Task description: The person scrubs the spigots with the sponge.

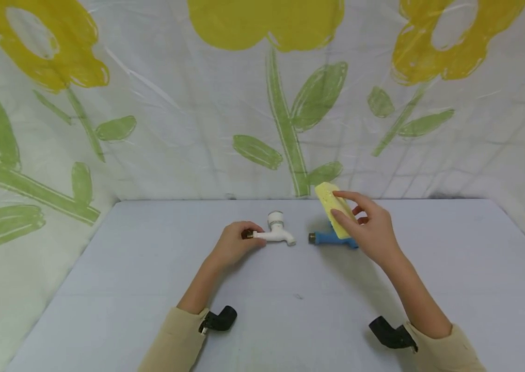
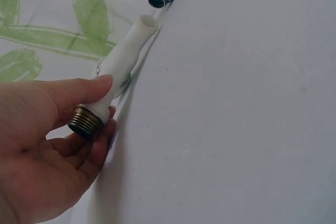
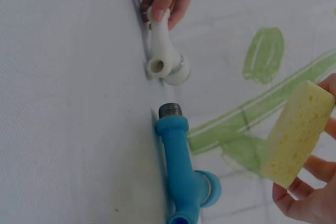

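Near the far edge of the table, my left hand (image 1: 236, 243) pinches a white plastic faucet (image 1: 275, 235) by its inlet end. In the left wrist view the thumb lies on top of the white body, just beside the brass thread (image 2: 85, 122). My right hand (image 1: 374, 227) holds a yellow sponge (image 1: 335, 209) up between thumb and fingers. Under and behind the sponge a blue faucet (image 1: 329, 238) lies on the table, partly hidden in the head view. Its threaded end (image 3: 170, 109) points toward the white faucet's spout in the right wrist view.
The pale table (image 1: 290, 320) meets a white backdrop sheet (image 1: 174, 129) painted with yellow flowers and green leaves. Black wrist mounts (image 1: 220, 318) stick out from both beige sleeves (image 1: 174, 338).
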`<state>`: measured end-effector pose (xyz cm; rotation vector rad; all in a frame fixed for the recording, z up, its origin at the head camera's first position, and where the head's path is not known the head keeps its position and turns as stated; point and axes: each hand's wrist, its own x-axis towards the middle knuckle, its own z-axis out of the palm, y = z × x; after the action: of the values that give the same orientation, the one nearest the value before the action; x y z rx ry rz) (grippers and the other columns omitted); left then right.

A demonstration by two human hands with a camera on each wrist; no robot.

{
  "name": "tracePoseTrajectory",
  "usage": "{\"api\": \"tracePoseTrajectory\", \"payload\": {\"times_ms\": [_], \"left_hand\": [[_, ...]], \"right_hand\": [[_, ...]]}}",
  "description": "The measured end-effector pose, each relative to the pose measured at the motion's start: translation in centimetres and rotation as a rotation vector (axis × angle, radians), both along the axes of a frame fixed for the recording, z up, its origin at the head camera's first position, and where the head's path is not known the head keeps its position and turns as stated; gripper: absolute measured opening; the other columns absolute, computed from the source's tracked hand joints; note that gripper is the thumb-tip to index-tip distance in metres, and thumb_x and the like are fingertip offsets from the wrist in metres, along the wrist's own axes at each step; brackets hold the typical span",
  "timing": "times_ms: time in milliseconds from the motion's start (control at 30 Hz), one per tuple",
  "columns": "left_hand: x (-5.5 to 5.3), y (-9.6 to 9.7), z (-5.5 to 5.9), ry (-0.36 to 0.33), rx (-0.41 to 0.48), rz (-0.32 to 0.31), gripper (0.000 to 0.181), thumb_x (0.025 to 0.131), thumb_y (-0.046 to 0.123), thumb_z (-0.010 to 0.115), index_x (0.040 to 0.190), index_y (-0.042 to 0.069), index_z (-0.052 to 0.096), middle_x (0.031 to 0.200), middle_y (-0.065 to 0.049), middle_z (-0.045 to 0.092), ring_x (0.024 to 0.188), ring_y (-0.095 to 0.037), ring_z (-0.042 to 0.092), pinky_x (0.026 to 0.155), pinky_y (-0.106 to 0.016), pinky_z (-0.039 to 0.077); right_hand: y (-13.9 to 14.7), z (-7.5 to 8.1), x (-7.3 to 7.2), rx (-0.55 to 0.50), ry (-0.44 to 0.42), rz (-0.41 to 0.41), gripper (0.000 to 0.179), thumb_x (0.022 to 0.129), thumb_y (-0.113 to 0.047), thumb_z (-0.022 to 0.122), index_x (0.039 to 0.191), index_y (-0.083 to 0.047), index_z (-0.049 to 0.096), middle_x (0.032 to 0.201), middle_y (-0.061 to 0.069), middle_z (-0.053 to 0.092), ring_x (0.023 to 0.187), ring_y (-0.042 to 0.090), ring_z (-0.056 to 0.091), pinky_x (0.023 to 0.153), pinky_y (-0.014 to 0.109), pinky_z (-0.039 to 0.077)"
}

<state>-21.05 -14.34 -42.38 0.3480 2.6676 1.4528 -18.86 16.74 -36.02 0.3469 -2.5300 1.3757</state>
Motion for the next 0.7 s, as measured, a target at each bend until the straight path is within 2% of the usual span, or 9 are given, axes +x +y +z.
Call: {"api": "tracePoseTrajectory", "payload": {"times_ms": [67, 167, 300, 433, 567, 700], "left_hand": [[-0.07, -0.02, 0.18, -0.020, 0.012, -0.008, 0.018, 0.095, 0.010, 0.079, 0.110, 0.001, 0.077, 0.086, -0.004, 0.063, 0.078, -0.014, 0.050, 0.070, -0.027, 0.043], [-0.17, -0.07, 0.44, -0.084, 0.064, -0.011, 0.018, 0.098, 0.009, 0.076, 0.113, -0.001, 0.075, 0.090, -0.007, 0.068, 0.080, -0.011, 0.056, 0.073, -0.024, 0.050], [-0.33, -0.23, 0.51, -0.236, 0.210, -0.022, 0.026, 0.103, 0.006, 0.067, 0.124, -0.009, 0.069, 0.113, -0.020, 0.072, 0.088, -0.011, 0.070, 0.084, -0.026, 0.061], [-0.45, -0.55, 0.47, -0.374, 0.382, -0.022, 0.035, 0.108, 0.002, 0.055, 0.139, -0.016, 0.056, 0.138, -0.031, 0.058, 0.099, -0.013, 0.072, 0.096, -0.028, 0.061], [-0.52, -0.72, 0.50, -0.417, 0.492, -0.020, 0.038, 0.108, -0.004, 0.050, 0.143, -0.021, 0.048, 0.145, -0.035, 0.049, 0.107, -0.016, 0.068, 0.101, -0.027, 0.059], [-0.43, -0.55, 0.73, -0.412, 0.541, -0.007, 0.037, 0.106, -0.007, 0.053, 0.141, -0.021, 0.051, 0.141, -0.032, 0.053, 0.109, -0.019, 0.068, 0.100, -0.028, 0.059]], "right_hand": [[0.04, -0.06, 0.03, 0.008, -0.010, -0.001, 0.040, 0.102, -0.023, 0.073, 0.141, -0.014, 0.068, 0.135, 0.013, 0.068, 0.091, 0.021, 0.050, 0.061, 0.019, 0.048], [0.14, -0.18, 0.09, 0.019, -0.020, -0.004, 0.040, 0.102, -0.024, 0.073, 0.141, -0.014, 0.069, 0.134, 0.013, 0.068, 0.091, 0.022, 0.050, 0.062, 0.019, 0.047], [0.24, -0.29, 0.18, 0.028, -0.025, -0.008, 0.039, 0.102, -0.024, 0.073, 0.140, -0.014, 0.069, 0.132, 0.013, 0.068, 0.091, 0.023, 0.051, 0.062, 0.020, 0.047], [0.26, -0.29, 0.23, 0.028, -0.027, -0.012, 0.039, 0.102, -0.024, 0.073, 0.140, -0.014, 0.069, 0.132, 0.013, 0.068, 0.091, 0.023, 0.051, 0.063, 0.020, 0.048], [0.24, -0.24, 0.26, 0.024, -0.029, -0.010, 0.039, 0.102, -0.025, 0.073, 0.140, -0.015, 0.069, 0.132, 0.013, 0.069, 0.092, 0.023, 0.052, 0.063, 0.020, 0.048], [0.17, -0.28, 0.31, 0.024, -0.025, -0.008, 0.039, 0.102, -0.024, 0.073, 0.139, -0.015, 0.069, 0.131, 0.013, 0.069, 0.091, 0.023, 0.052, 0.062, 0.021, 0.048]]}}
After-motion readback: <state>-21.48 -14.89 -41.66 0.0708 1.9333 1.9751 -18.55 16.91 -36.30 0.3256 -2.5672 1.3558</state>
